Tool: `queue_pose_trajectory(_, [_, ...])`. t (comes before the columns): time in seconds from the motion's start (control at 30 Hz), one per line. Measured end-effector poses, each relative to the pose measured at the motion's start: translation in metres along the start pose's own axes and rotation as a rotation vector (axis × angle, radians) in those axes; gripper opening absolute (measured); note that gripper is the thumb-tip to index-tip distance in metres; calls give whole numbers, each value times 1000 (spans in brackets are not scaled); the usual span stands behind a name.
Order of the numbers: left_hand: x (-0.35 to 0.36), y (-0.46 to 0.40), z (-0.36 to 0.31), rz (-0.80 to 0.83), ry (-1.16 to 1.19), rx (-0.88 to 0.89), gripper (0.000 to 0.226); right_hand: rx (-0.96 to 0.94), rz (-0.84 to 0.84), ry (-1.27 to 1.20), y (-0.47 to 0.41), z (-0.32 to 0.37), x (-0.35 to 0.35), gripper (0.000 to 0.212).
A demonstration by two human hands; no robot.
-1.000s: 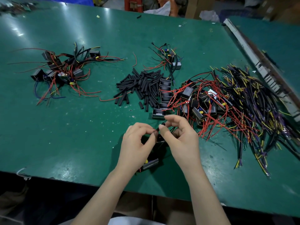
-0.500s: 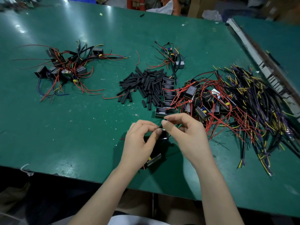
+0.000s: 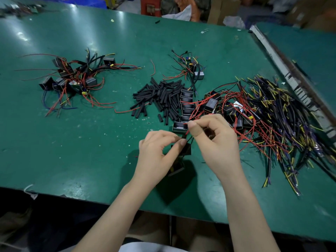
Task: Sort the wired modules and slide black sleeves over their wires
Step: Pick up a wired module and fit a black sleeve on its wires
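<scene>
Head view, left hand (image 3: 156, 153) pinching black tubular sleeve (image 3: 183, 136)

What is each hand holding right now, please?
Left hand: pinching a black sleeve, module beneath.
Right hand: pinching a red wire.

On the table (image 3: 91, 142) in front of you, the pile of sleeves (image 3: 160, 99) lies at the centre. A row of modules (image 3: 186, 104) runs along its right side, touching it. To the right of that row lies the large tangle of wired modules (image 3: 263, 115). A small bundle (image 3: 189, 68) lies behind the sleeves. A separate cluster of modules (image 3: 72, 79) lies well apart on the far left. Your left hand (image 3: 156, 157) and right hand (image 3: 216, 142) meet just in front of the row.
</scene>
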State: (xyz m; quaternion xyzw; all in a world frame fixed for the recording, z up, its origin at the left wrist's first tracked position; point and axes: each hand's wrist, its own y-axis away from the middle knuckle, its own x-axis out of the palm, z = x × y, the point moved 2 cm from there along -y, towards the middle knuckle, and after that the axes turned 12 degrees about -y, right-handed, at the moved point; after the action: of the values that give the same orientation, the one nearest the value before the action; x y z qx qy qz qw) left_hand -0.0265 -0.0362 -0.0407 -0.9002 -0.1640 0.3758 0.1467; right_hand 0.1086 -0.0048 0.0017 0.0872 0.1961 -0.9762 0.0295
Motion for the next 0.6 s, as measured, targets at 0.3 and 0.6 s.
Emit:
queue_pose_trajectory(0.3, [-13, -13, 0, 59, 96, 89, 20, 51, 191, -14, -14, 6, 8, 19])
queue_pose_trajectory(0.6, [-4, -9, 19, 26, 91, -34, 6, 108, 156, -70, -17, -13, 18, 19])
